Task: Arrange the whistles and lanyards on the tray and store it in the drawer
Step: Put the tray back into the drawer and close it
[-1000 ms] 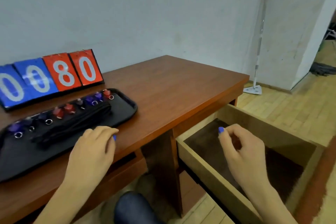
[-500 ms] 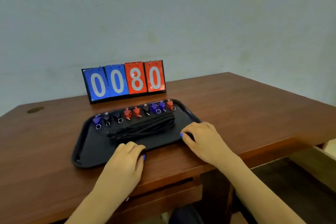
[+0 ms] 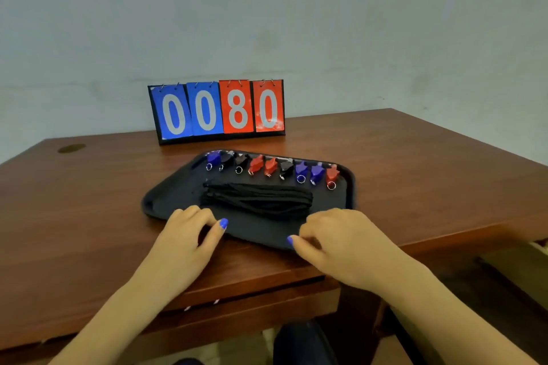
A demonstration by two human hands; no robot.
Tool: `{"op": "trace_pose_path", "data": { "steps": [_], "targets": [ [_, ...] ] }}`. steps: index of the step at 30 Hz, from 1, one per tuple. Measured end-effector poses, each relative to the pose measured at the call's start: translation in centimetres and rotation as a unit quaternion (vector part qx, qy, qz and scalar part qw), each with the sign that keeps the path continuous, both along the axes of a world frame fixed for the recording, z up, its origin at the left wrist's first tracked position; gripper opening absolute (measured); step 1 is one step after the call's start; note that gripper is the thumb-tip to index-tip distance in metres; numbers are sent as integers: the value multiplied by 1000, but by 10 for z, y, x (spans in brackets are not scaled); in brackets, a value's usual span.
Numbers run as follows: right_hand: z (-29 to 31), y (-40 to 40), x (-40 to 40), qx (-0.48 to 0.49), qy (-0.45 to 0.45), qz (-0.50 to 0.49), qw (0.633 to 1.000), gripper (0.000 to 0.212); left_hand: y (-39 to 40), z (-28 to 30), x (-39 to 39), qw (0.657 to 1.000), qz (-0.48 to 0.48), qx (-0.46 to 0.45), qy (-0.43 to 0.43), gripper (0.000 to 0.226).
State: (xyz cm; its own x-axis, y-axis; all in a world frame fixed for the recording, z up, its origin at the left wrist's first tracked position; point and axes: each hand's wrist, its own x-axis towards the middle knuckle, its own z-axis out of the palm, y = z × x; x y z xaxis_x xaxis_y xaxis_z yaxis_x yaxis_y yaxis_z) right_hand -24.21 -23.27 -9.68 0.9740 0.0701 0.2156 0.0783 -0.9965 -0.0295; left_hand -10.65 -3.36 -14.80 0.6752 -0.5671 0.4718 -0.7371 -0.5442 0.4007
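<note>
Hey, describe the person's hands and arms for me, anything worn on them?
Both forearms are bare, with no sleeves, watch or bracelets showing. The left hand and right hand have bright blue nail polish, seen on both thumbs. No rings or gloves are visible.

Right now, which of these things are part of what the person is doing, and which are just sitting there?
Part of the job:
- black tray, held at its near edge by the left hand and right hand
- row of whistles along its far side
- bundle of black lanyards in its middle

Just sitting there:
- flip scoreboard reading 0080
- wooden desk
</note>
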Motion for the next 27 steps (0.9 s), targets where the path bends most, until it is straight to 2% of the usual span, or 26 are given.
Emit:
{"op": "trace_pose_path", "data": {
  "steps": [4,8,13,18,23,27],
  "targets": [
    [7,36,2,10,27,82,996,42,9,1,15,998,57,16,-3,34],
    [16,68,16,25,59,152,986,44,21,7,26,996,84,19,34,30],
    [36,81,29,-12,-25,179,984,35,33,19,35,992,83,-20,95,32],
    [63,43,49,68,-6,106,992,25,48,19,63,989,99,-29,110,27],
    [55,-11,80,143,10,-21,990,20,54,25,77,990,120,12,77,16],
    [33,-51,106,208,80,-177,959,23,51,25,80,987,131,33,83,45]
  ]
}}
